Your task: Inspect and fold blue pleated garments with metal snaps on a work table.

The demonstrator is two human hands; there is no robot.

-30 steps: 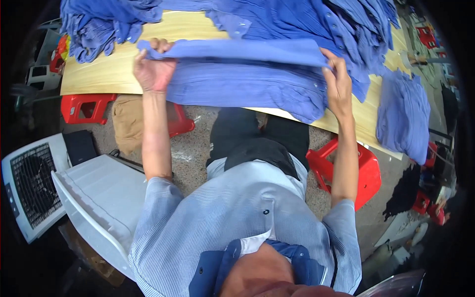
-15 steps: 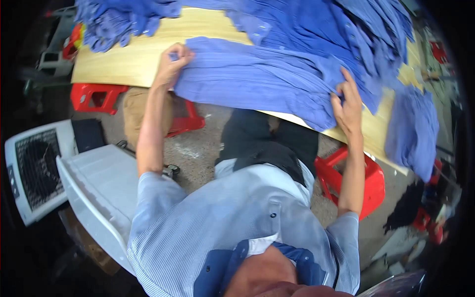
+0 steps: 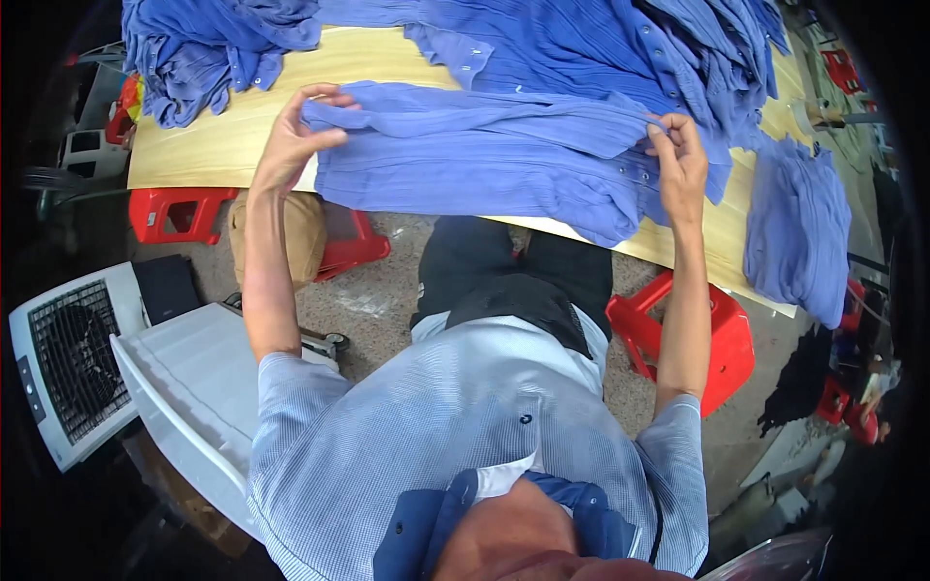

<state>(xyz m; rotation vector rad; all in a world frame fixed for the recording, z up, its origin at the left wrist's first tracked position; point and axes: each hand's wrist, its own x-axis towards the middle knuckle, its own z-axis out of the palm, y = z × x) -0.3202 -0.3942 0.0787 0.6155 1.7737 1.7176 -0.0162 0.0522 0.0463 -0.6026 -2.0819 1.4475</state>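
A blue-violet ribbed garment (image 3: 475, 155) lies folded into a long band along the near edge of the table, with several small round fasteners showing near its right end. At its upper left corner, my left hand (image 3: 289, 145) grips a folded layer, fingers over the cloth and thumb beneath. My right hand (image 3: 683, 165) pinches the upper right corner of the same layer between thumb and fingers. Between my hands the upper layer is drawn out lengthwise, with loose wrinkles across it.
Heaps of blue garments (image 3: 572, 48) cover the far side of the pale wooden table (image 3: 223, 145). A folded blue bundle (image 3: 799, 228) hangs over its right end. Red stools (image 3: 722, 349) stand below, and a white fan unit (image 3: 73, 349) stands at left.
The garment's upper layer has been folded toward me along its far edge. My left hand has shifted left with its fingers more spread; my right hand has risen to the upper right corner.
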